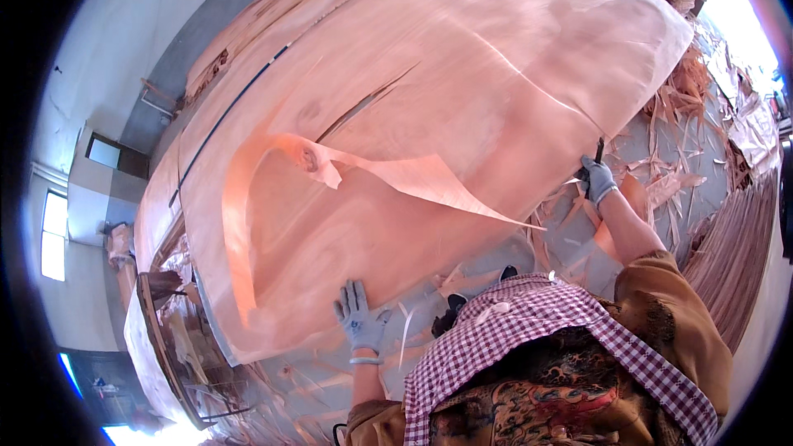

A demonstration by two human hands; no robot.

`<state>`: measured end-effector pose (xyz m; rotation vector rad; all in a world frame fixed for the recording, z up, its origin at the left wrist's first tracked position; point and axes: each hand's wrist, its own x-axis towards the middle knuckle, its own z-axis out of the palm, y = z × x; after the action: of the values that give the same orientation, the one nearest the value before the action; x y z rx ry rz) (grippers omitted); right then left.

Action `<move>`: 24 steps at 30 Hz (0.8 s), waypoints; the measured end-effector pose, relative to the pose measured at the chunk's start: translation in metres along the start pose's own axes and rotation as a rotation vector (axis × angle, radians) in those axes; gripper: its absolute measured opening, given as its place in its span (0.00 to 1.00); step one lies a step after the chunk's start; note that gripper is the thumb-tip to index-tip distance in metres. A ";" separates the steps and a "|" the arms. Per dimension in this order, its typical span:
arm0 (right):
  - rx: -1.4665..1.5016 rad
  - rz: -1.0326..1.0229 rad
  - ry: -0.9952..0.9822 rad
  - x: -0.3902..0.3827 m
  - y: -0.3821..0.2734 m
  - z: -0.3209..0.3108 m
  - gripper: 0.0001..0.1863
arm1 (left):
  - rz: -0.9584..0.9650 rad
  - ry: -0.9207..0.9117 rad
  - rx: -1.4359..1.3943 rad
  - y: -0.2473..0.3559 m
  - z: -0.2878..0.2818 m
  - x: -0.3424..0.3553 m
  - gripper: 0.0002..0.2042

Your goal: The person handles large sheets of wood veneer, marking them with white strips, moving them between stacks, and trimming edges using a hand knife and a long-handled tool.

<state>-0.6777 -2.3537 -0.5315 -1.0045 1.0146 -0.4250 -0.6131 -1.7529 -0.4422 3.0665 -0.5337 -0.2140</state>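
A wide stack of thin pinkish wood veneer sheets (496, 140) spreads in front of me. My left hand (361, 320), in a grey-blue glove, lies flat on its near edge with the fingers spread. At the near right edge my right hand (600, 180), gloved alike, is closed around a small dark tool (600, 149); its exact kind is not clear. A long curled veneer strip (421, 179) twists across the top sheet between my hands, its pointed end over the near edge. Beyond it a narrow dark split (363, 107) runs through the sheet.
A long thin dark rod (231, 114) lies along the stack's far left. Torn veneer scraps (661, 186) litter the grey floor near my feet and to the right. More piled veneer (731, 256) stands at right; a wooden-edged rack (161, 339) is at left.
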 end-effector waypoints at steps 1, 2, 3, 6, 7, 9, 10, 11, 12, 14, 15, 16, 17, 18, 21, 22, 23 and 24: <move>-0.108 0.028 -0.005 -0.008 0.001 -0.006 0.09 | 0.006 0.001 0.016 -0.002 -0.003 -0.004 0.48; -0.097 0.038 -0.074 -0.014 0.003 -0.010 0.09 | 0.006 -0.020 0.028 -0.005 -0.003 -0.006 0.46; -0.121 0.061 -0.069 -0.023 0.006 -0.014 0.09 | 0.007 -0.045 0.042 -0.007 -0.007 -0.012 0.45; -0.025 0.062 -0.046 -0.051 0.019 -0.025 0.09 | 0.015 -0.112 -0.029 -0.010 -0.017 -0.024 0.40; 0.068 0.049 -0.115 -0.058 0.023 -0.030 0.09 | 0.017 -0.136 -0.071 -0.010 -0.021 -0.025 0.38; -0.027 0.104 -0.005 -0.066 0.027 -0.041 0.09 | 0.061 -0.008 -0.060 -0.007 -0.023 -0.013 0.35; -0.042 0.116 0.018 -0.066 0.028 -0.046 0.09 | 0.055 0.049 -0.065 -0.007 -0.023 -0.003 0.33; -0.095 0.118 -0.041 -0.065 0.025 -0.054 0.09 | 0.045 0.113 -0.086 -0.004 -0.020 0.010 0.32; -0.131 0.142 -0.085 -0.063 0.023 -0.060 0.11 | 0.041 0.214 -0.105 0.002 -0.014 0.025 0.32; -0.168 0.215 -0.215 -0.056 0.012 -0.072 0.13 | -0.024 0.310 -0.037 0.011 0.000 0.057 0.31; -0.372 0.254 -0.095 -0.052 0.003 -0.075 0.13 | -0.071 0.227 -0.039 0.017 0.006 0.069 0.32; -0.510 0.235 -0.066 -0.047 -0.005 -0.075 0.13 | -0.067 0.222 -0.035 0.022 0.012 0.077 0.33; -0.557 0.221 -0.047 -0.044 -0.015 -0.071 0.13 | -0.116 0.207 -0.027 0.025 0.016 0.081 0.34; -0.548 0.120 -0.022 -0.043 -0.021 -0.062 0.13 | -0.145 0.212 -0.029 0.028 0.017 0.083 0.34; -0.598 -0.102 -0.311 -0.045 -0.043 -0.002 0.14 | -0.178 0.170 -0.049 0.033 0.006 0.080 0.35; -0.606 -0.099 -0.416 -0.049 -0.039 0.032 0.17 | -0.160 0.200 -0.064 0.032 -0.001 0.081 0.35; -0.610 -0.141 -0.524 -0.056 -0.036 0.067 0.20 | -0.184 0.106 -0.059 0.031 -0.009 0.083 0.34; -0.591 -0.206 -0.642 -0.065 -0.034 0.103 0.23 | -0.191 0.062 -0.060 0.030 -0.017 0.088 0.34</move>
<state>-0.6177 -2.2741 -0.4536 -1.6499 0.4479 0.0600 -0.5395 -1.8112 -0.4359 3.0525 -0.2271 -0.1350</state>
